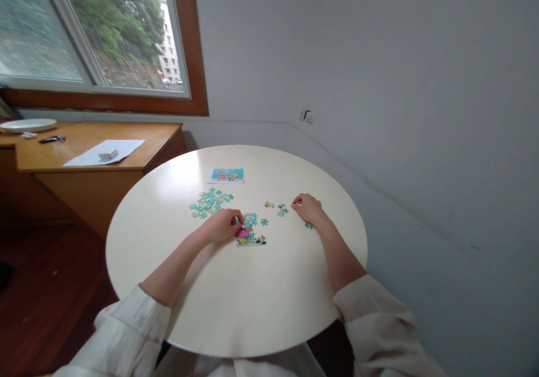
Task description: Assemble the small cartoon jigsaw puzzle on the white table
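On the round white table lies a partly joined jigsaw puzzle [251,234] with pink and teal cartoon figures. My left hand [223,224] is at its left edge, fingers curled and the tips pressed to the pink part; whether a piece is between them is hidden. My right hand [310,208] hovers low to the right, thumb and finger pinched on what looks like a small puzzle piece [293,204]. Loose pieces [282,210] lie between the hands, with a single teal piece [264,221] beside the puzzle. Another piece [309,225] is partly under my right wrist.
A pile of teal puzzle pieces [208,203] lies beyond my left hand. Behind it is a picture card [227,175] with the cartoon scene. A wooden desk [164,136] at the left carries a paper sheet [122,150], a small white box [108,154] and a white plate [29,124].
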Motion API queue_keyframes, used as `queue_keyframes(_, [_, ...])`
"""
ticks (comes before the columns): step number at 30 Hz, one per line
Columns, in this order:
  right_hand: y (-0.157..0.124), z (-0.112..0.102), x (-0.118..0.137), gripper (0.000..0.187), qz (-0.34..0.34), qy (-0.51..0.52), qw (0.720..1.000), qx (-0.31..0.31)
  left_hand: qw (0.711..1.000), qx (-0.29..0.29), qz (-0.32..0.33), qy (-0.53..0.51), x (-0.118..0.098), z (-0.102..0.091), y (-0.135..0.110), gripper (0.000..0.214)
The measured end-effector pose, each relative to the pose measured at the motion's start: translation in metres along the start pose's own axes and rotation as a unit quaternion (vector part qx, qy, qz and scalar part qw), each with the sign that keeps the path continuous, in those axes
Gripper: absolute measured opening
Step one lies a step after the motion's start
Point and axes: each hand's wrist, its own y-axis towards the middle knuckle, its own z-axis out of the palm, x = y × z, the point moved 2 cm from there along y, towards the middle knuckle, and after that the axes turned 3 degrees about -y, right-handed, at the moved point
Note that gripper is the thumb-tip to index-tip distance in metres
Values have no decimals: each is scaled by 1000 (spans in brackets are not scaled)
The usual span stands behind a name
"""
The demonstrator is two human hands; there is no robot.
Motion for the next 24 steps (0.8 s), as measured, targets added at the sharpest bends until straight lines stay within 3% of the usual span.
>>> queue_keyframes(6, [1, 2, 0, 11, -2, 56, 998, -14, 1000, 0, -1, 0, 0, 0, 0, 19])
queue_keyframes(11, [1, 3, 0, 20, -9, 111, 993, -45, 1000, 3, -2, -2, -2, -1, -1, 19])
queue_keyframes(19, [3, 6, 6, 10, -48, 219, 973, -60, 1000, 4, 1, 0, -1, 0, -1, 19])
queue_keyframes(24, [4, 6, 11, 17, -77, 280, 955, -61, 1000, 5, 0, -1, -2, -1, -1, 19])
